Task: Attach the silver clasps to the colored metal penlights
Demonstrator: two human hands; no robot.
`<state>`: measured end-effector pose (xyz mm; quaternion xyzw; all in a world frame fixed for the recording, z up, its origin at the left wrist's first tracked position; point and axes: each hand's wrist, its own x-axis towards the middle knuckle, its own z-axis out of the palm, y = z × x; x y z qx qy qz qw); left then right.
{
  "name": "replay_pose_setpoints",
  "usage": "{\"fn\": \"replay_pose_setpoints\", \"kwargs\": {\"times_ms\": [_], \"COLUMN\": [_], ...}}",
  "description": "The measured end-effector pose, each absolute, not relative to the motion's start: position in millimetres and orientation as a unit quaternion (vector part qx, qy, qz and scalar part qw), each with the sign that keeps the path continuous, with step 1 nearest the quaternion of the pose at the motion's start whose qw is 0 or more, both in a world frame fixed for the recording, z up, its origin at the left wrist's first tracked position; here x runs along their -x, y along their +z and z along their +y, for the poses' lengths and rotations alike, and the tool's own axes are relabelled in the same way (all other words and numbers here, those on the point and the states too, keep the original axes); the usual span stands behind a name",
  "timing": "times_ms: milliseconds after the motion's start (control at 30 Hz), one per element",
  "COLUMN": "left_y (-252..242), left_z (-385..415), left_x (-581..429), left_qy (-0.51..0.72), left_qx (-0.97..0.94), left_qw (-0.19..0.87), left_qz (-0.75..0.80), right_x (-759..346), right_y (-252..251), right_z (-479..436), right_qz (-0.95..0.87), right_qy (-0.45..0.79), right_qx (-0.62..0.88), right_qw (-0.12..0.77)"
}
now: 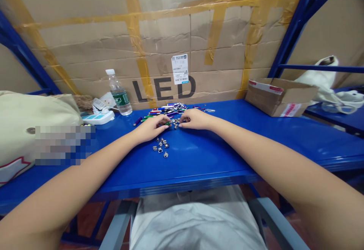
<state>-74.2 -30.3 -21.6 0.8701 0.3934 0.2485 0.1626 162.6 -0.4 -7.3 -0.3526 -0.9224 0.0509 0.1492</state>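
Both of my hands rest over the blue table (199, 159), on either side of a small cluster of silvery metal pieces (176, 122). My left hand (153, 128) has its fingers curled at the left of the cluster; whatever its fingertips hold is too small to make out. At the right edge of the cluster my right hand (196, 120) is bent with thumb and fingers close together, its tips beside the pieces. Several more metal pieces (161, 146) lie nearer the front edge. Behind the hands is a pile of coloured tubes with metal clips (170, 109).
A water bottle (121, 96) and a white power strip (99, 117) stand at the back left, next to a pale bag (36, 117). An open cardboard box (273, 100) sits at the back right. Large taped cardboard (99, 52) rises behind the table.
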Motion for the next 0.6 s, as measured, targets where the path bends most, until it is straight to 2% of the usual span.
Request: {"fn": "replay_pose_setpoints", "kwargs": {"times_ms": [200,300,467,600], "left_y": [-21.2,-20.9,-21.2,-22.2], "left_z": [-30.8,-30.7,-30.7,-31.4], "left_x": [73.9,74.1,74.4,73.3], "left_qy": [0.246,0.247,0.253,0.272], "left_qx": [-0.870,-0.870,-0.869,-0.863], "left_qw": [0.165,0.166,0.177,0.201], "left_qz": [0.394,0.392,0.387,0.374], "right_x": [-156.1,-154.7,-153.9,-149.6], "right_y": [-13.7,-15.7,-14.2,-12.0], "right_z": [-0.5,0.3,-3.0,-10.7], "right_qz": [-0.922,-0.908,-0.879,-0.886], "right_qy": [0.071,0.093,0.112,0.111], "right_qx": [0.353,0.356,0.294,0.231], "right_qw": [0.142,0.201,0.358,0.387]}}
